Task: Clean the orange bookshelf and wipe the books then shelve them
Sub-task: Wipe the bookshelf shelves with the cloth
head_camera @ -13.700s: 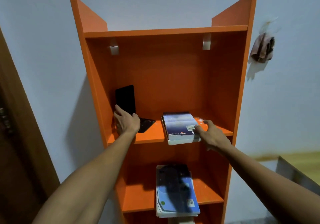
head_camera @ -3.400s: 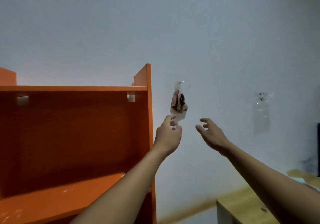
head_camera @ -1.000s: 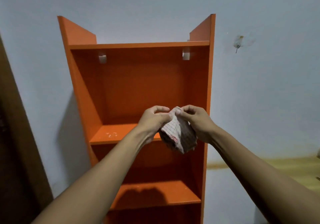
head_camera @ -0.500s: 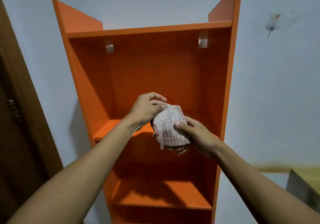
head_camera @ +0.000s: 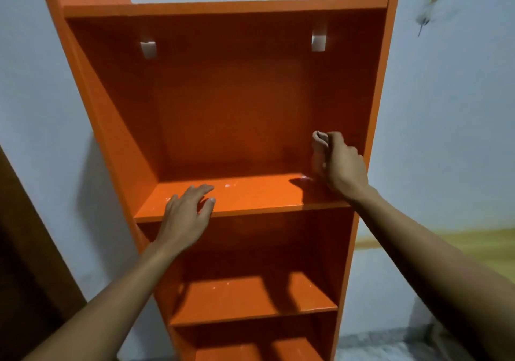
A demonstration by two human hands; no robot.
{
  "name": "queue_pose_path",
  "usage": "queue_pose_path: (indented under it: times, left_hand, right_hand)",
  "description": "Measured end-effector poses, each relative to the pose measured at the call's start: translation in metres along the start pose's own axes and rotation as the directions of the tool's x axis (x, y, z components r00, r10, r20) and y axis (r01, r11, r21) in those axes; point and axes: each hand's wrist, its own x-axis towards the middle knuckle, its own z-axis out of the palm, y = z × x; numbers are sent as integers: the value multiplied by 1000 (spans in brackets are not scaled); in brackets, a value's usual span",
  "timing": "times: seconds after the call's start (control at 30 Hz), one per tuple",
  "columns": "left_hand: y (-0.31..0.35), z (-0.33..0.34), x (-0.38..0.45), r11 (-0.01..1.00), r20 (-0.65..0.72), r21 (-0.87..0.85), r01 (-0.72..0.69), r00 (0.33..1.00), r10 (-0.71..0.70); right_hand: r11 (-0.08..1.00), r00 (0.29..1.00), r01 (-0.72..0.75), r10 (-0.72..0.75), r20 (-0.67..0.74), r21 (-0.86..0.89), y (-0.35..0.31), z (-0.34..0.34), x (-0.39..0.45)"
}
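The orange bookshelf (head_camera: 228, 104) fills the view, and no books show on its shelves. My right hand (head_camera: 341, 165) grips a bunched checked cloth (head_camera: 319, 140) at the back right corner of the upper shelf, against the right side panel. My left hand (head_camera: 186, 213) rests with fingers spread on the front left of that same shelf board (head_camera: 250, 196). Small white specks lie on the board. A lower shelf (head_camera: 250, 296) below it is bare.
Two white brackets (head_camera: 148, 49) hold the shelf's back to the pale wall. A wall hook (head_camera: 423, 23) sits to the right of the shelf. A dark wooden door frame (head_camera: 25, 249) stands at the left, a yellowish surface (head_camera: 446, 243) at the right.
Both hands held the cloth in front of the shelf; now my right hand alone has carried it into the upper shelf's right corner, and my left hand has dropped onto the shelf board.
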Motion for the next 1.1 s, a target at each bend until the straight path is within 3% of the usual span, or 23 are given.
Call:
queue_pose_path:
  times: [0.07,0.13,0.23,0.37,0.47,0.6,0.67,0.73,0.87,0.97,1.03,1.1]
  left_hand:
    - [-14,-1,-4,997,43,66,39,998,-42]
    - [-26,-1,-9,986,86,159,40,995,-55]
    - [-40,1,-17,961,76,276,11,997,-33]
    - [-52,5,-24,949,6,316,-17,1000,16]
    - [-52,7,-25,949,-36,314,-14,999,26]
    - [-50,11,-21,946,-63,322,30,998,-10]
    - [-48,13,-20,947,-78,317,50,997,-27]
    - [-49,14,-19,949,-81,308,66,996,-43]
    - [-51,15,-20,947,-92,312,81,994,-54]
    - [-51,16,-20,941,-100,328,86,993,-56]
    - [-50,17,-20,938,-104,337,85,993,-52]
    - [-49,18,-20,934,-106,347,81,993,-47]
  right_hand:
    - [968,994,41,-14,109,-246,7,20,-1]
    - [948,960,-29,115,255,-316,11,42,-11]
    - [923,929,-162,262,261,-348,13,64,-14]
    - [868,894,-139,317,317,-476,0,74,-10]
    - [886,870,9,222,440,-464,-19,82,-22]
    - [820,873,379,-162,461,-429,-43,97,-61]
    - [775,832,517,-354,427,-364,-48,103,-79]
    - [789,815,564,-483,320,-245,-52,107,-92]
    - [790,764,606,-611,208,97,-60,103,-99]
    - [808,854,393,-498,151,440,-68,82,-77]
    - [847,919,262,-365,147,463,-55,72,-43]
    - [912,946,199,-274,173,359,-27,66,-4]
